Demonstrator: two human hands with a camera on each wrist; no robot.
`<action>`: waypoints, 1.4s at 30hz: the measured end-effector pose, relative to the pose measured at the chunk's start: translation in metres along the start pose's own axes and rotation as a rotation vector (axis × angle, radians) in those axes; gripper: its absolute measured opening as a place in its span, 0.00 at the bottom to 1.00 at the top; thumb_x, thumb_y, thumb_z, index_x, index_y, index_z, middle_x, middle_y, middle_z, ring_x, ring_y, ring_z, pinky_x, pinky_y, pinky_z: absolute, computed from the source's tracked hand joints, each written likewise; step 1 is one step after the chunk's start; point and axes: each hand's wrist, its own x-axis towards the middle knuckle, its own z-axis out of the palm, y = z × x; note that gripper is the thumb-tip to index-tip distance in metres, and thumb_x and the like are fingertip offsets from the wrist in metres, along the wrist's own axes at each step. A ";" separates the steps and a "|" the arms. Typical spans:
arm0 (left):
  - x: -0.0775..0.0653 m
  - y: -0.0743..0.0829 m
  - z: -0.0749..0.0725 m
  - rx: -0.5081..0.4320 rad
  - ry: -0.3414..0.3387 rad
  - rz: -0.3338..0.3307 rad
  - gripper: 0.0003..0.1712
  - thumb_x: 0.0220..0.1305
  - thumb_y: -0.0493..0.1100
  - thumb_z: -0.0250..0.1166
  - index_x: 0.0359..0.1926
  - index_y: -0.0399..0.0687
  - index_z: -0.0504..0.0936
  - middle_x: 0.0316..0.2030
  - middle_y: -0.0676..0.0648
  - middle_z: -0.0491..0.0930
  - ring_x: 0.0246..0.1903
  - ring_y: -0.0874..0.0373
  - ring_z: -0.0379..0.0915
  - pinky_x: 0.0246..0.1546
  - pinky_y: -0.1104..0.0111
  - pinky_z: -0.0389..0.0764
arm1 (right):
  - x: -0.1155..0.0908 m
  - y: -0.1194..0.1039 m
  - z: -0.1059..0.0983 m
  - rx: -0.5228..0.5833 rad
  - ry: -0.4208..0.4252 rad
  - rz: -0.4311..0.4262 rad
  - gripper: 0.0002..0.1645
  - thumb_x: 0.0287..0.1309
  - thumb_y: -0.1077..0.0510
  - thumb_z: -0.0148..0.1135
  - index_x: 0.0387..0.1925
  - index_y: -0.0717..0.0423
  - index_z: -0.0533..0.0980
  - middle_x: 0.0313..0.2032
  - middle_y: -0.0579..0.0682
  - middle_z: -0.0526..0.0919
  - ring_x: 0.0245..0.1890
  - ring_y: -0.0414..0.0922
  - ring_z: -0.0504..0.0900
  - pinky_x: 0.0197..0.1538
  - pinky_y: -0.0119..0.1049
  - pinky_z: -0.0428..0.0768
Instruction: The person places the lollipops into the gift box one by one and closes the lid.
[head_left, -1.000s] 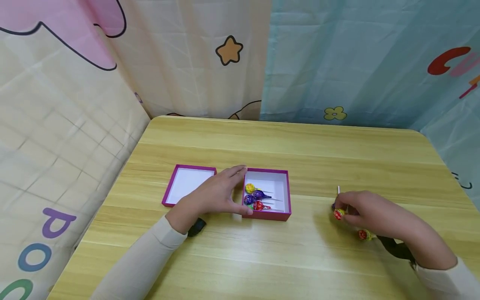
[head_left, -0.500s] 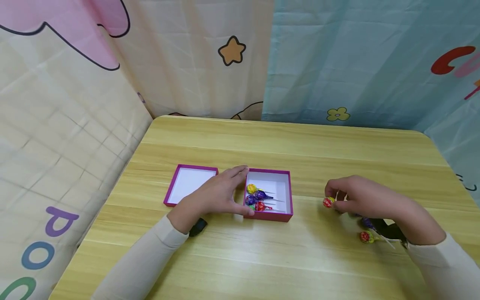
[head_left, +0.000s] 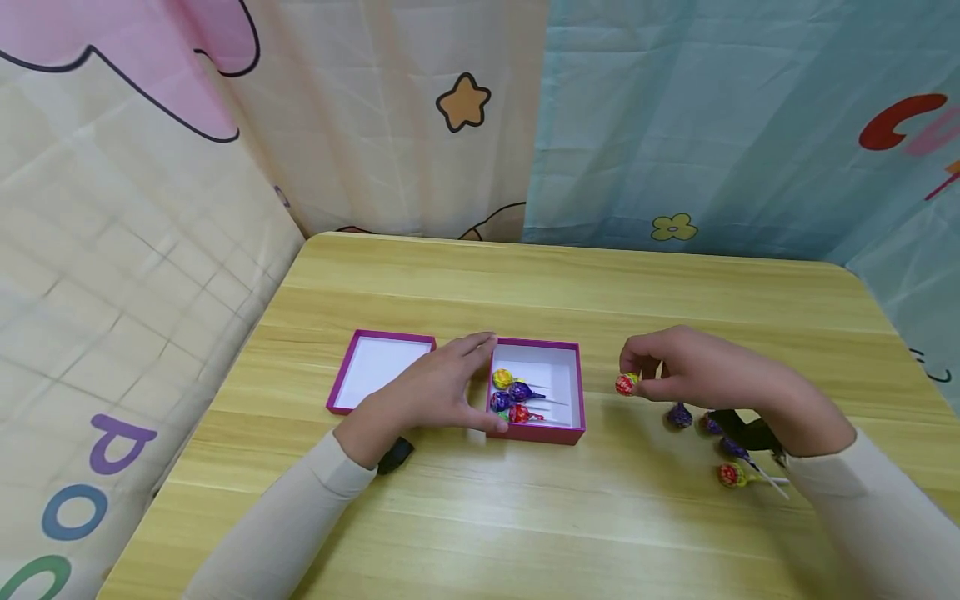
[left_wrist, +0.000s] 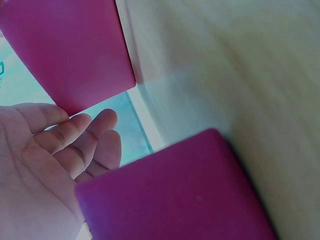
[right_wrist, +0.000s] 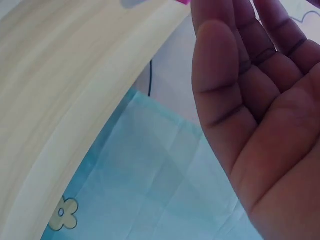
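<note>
My left hand [head_left: 420, 387] spans the left side of a magenta box [head_left: 540, 435], gripping it with thumb at the front corner and fingers at the back corner. In the left wrist view those fingers meet the outside of the box [left_wrist: 90, 55]. Several wrapped lollipops lie inside, among them a yellow one [head_left: 502, 378], a purple one [head_left: 520, 391] and a red one [head_left: 519, 414]. My right hand [head_left: 697, 371] pinches a red-and-yellow lollipop [head_left: 626, 384] just right of the box; its stick is hidden by the fingers. The right wrist view shows the palm and curled fingers [right_wrist: 217, 65].
The white-lined lid [head_left: 378, 367] lies left of the box, partly behind my left hand. Under my right wrist lie more lollipops: a purple one [head_left: 678, 416], another purple one [head_left: 733, 448] and a red-and-yellow one [head_left: 729, 475]. Printed curtains [head_left: 712, 125] hang behind the wooden table [head_left: 570, 283].
My right hand has lifted the red-and-yellow lollipop from the group at right and carried it left towards the box, uncovering other lollipops. The left hand stays on the box.
</note>
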 end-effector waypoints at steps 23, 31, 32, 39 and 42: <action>0.000 0.000 0.000 0.001 -0.001 -0.010 0.73 0.40 0.88 0.57 0.78 0.48 0.54 0.76 0.50 0.52 0.73 0.53 0.51 0.68 0.54 0.62 | 0.064 -0.035 -0.010 0.028 0.049 -0.062 0.04 0.64 0.57 0.65 0.38 0.45 0.78 0.33 0.39 0.80 0.35 0.40 0.79 0.34 0.37 0.79; -0.001 0.000 0.000 -0.010 -0.004 -0.012 0.73 0.40 0.89 0.56 0.78 0.48 0.54 0.77 0.51 0.51 0.74 0.53 0.50 0.68 0.54 0.62 | 0.082 -0.042 0.000 0.061 0.083 -0.044 0.05 0.63 0.60 0.65 0.39 0.48 0.79 0.34 0.42 0.81 0.36 0.42 0.79 0.36 0.38 0.80; -0.001 0.000 0.000 -0.011 -0.005 -0.013 0.73 0.40 0.89 0.56 0.78 0.49 0.54 0.77 0.51 0.51 0.74 0.53 0.50 0.68 0.54 0.61 | 0.084 -0.042 0.001 0.063 0.084 -0.037 0.05 0.63 0.60 0.65 0.39 0.48 0.79 0.34 0.42 0.81 0.36 0.42 0.79 0.36 0.38 0.80; -0.001 0.000 -0.001 -0.010 -0.006 -0.016 0.73 0.40 0.89 0.56 0.78 0.49 0.53 0.77 0.51 0.51 0.74 0.54 0.50 0.68 0.54 0.62 | 0.097 -0.045 0.010 0.061 0.078 -0.022 0.04 0.62 0.59 0.66 0.38 0.48 0.79 0.33 0.42 0.82 0.35 0.43 0.78 0.36 0.38 0.80; 0.000 0.000 -0.001 -0.010 -0.007 -0.016 0.73 0.41 0.89 0.56 0.78 0.49 0.53 0.77 0.51 0.51 0.74 0.54 0.50 0.68 0.54 0.62 | 0.101 -0.045 0.014 0.035 0.083 -0.019 0.04 0.62 0.59 0.67 0.37 0.49 0.79 0.32 0.42 0.81 0.33 0.42 0.78 0.35 0.37 0.79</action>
